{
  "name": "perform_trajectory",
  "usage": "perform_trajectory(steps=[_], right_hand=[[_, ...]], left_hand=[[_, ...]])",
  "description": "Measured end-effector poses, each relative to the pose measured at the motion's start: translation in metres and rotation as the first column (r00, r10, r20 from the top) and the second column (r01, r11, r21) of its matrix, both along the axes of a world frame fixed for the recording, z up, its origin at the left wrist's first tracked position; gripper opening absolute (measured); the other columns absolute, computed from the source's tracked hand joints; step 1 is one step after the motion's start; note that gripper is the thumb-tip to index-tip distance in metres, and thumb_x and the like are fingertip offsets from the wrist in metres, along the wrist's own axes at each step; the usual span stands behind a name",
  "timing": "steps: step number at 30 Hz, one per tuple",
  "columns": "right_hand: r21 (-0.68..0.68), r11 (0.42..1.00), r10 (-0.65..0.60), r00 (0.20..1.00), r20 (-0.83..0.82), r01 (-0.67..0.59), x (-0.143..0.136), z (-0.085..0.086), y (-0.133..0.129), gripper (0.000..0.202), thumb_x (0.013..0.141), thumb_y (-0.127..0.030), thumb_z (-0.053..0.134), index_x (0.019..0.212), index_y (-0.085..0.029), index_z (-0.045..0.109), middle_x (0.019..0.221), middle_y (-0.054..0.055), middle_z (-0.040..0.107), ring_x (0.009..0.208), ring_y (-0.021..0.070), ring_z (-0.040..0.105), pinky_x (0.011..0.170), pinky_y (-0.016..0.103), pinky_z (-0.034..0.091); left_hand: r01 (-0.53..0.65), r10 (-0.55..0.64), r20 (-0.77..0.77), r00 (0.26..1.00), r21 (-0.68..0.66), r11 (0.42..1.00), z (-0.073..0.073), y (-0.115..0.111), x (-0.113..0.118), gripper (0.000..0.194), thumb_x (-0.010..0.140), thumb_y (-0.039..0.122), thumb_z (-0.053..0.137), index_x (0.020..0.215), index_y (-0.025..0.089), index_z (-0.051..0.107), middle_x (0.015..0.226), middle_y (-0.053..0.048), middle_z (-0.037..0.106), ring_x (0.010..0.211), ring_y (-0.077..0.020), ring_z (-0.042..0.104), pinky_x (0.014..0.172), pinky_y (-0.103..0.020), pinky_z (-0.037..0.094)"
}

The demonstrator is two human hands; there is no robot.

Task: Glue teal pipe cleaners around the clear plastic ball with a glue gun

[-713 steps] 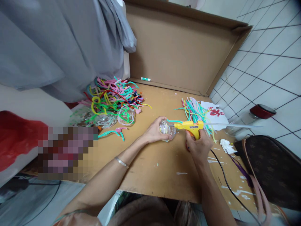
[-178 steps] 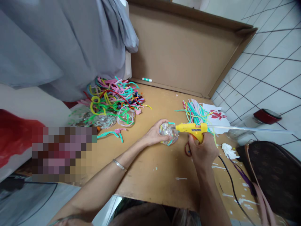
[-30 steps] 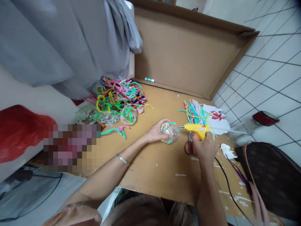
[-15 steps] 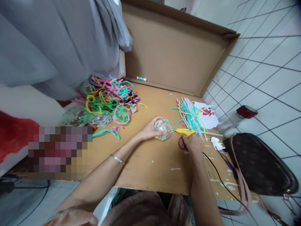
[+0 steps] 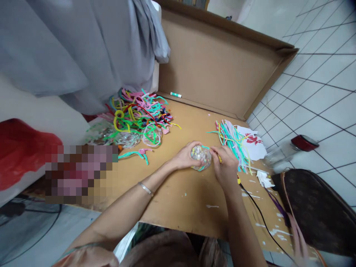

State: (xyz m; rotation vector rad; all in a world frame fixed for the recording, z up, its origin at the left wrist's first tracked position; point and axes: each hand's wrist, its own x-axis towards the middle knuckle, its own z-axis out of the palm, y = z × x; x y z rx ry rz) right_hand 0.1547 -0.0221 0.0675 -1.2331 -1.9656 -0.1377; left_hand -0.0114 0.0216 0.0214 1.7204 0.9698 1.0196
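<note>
My left hand point(image 5: 188, 155) is closed around a clear, rounded ornament point(image 5: 202, 158) with yellow and turquoise bits on it, held above the table. Close to its right side, my right hand point(image 5: 226, 163) is closed, thumb and forefinger together at the ornament's edge. Yellow parts of a glue gun point(image 5: 238, 179) show between the fingers and by the wrist; the hand hides most of it, including the nozzle. Whether the fingertips pinch something small I cannot tell. Right of this hand lies a bundle of pastel pipe cleaners point(image 5: 233, 142).
A tangled heap of coloured pipe cleaners point(image 5: 139, 111) and clear ornaments point(image 5: 128, 139) lie at left. A cardboard panel point(image 5: 211, 59) stands at the back, with a marker point(image 5: 175, 95) below. On the right are a bottle point(image 5: 280, 154), a brown bag point(image 5: 314, 211) and a black cord point(image 5: 257, 204).
The glue gun has turned and is now mostly hidden by my right hand, whose fingertips have moved in to the ornament. My left hand still grips it. The whole view has shifted slightly.
</note>
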Motion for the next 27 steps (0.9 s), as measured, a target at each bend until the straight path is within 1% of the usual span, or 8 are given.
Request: perform_trajectory(steps=[5, 9, 14, 16, 19, 23, 27], right_hand=[[-0.003, 1.000, -0.026, 0.999, 0.027, 0.026, -0.002, -0.003, 0.004, 0.025, 0.093, -0.031, 0.046, 0.087, -0.019, 0.067, 0.083, 0.006, 0.066, 0.081, 0.0174, 0.059, 0.078, 0.032, 0.043], [-0.011, 0.999, -0.029, 0.999, 0.014, 0.030, -0.002, -0.007, 0.005, 0.025, 0.093, -0.028, 0.045, 0.087, -0.019, 0.067, 0.083, 0.006, 0.066, 0.081, 0.0169, 0.059, 0.078, 0.031, 0.044], [-0.064, 0.998, -0.001, 0.999, -0.044, -0.002, -0.005, -0.009, 0.002, 0.023, 0.092, -0.026, 0.045, 0.084, -0.018, 0.066, 0.079, 0.005, 0.065, 0.075, 0.0153, 0.058, 0.071, 0.028, 0.044], [-0.069, 0.998, 0.006, 0.999, -0.045, -0.009, -0.005, -0.010, 0.002, 0.023, 0.091, -0.026, 0.046, 0.084, -0.017, 0.066, 0.079, 0.005, 0.065, 0.075, 0.0156, 0.058, 0.072, 0.028, 0.044], [-0.068, 0.997, 0.019, 0.999, -0.042, -0.021, -0.003, -0.013, 0.002, 0.023, 0.092, -0.025, 0.046, 0.085, -0.018, 0.067, 0.080, 0.005, 0.066, 0.078, 0.0163, 0.059, 0.074, 0.030, 0.044], [-0.041, 0.997, 0.059, 0.995, -0.084, -0.063, 0.000, -0.018, 0.003, 0.021, 0.091, -0.027, 0.050, 0.085, -0.018, 0.068, 0.077, 0.005, 0.064, 0.075, 0.0166, 0.058, 0.070, 0.030, 0.044], [-0.044, 0.996, 0.073, 0.992, -0.103, -0.078, 0.000, -0.019, 0.004, 0.020, 0.090, -0.027, 0.051, 0.084, -0.020, 0.069, 0.075, 0.003, 0.063, 0.072, 0.0163, 0.057, 0.068, 0.031, 0.045]], left_hand=[[0.001, 0.000, -0.022, 1.000, 0.022, 1.000, 0.000, 0.000, 0.001, 0.070, 0.056, 0.021, 0.075, 0.121, 0.018, 0.050, 0.115, -0.006, 0.057, 0.108, -0.0250, 0.055, 0.100, -0.038, 0.043], [-0.005, 0.005, -0.022, 1.000, 0.027, 1.000, 0.000, 0.000, 0.001, 0.070, 0.056, 0.022, 0.075, 0.121, 0.018, 0.051, 0.114, -0.006, 0.058, 0.109, -0.0254, 0.054, 0.100, -0.038, 0.042], [0.001, 0.000, -0.019, 1.000, 0.037, 0.999, 0.001, 0.000, 0.000, 0.068, 0.056, 0.022, 0.075, 0.119, 0.019, 0.051, 0.114, -0.005, 0.058, 0.109, -0.0253, 0.054, 0.100, -0.037, 0.042], [0.005, -0.004, -0.019, 1.000, 0.042, 0.999, 0.001, 0.000, 0.000, 0.067, 0.057, 0.023, 0.075, 0.119, 0.019, 0.051, 0.113, -0.005, 0.059, 0.109, -0.0251, 0.055, 0.100, -0.037, 0.042], [0.007, -0.005, -0.026, 1.000, 0.052, 0.999, 0.001, 0.000, 0.000, 0.066, 0.057, 0.023, 0.075, 0.118, 0.018, 0.052, 0.112, -0.005, 0.059, 0.107, -0.0246, 0.055, 0.099, -0.037, 0.042], [0.003, 0.000, -0.042, 0.999, 0.059, 0.998, 0.001, -0.001, 0.000, 0.066, 0.057, 0.022, 0.074, 0.119, 0.017, 0.051, 0.112, -0.005, 0.059, 0.106, -0.0243, 0.056, 0.099, -0.038, 0.043], [-0.006, 0.009, -0.049, 0.999, 0.060, 0.998, 0.003, -0.002, -0.001, 0.065, 0.057, 0.024, 0.074, 0.118, 0.019, 0.052, 0.112, -0.005, 0.059, 0.105, -0.0235, 0.056, 0.098, -0.037, 0.043]])
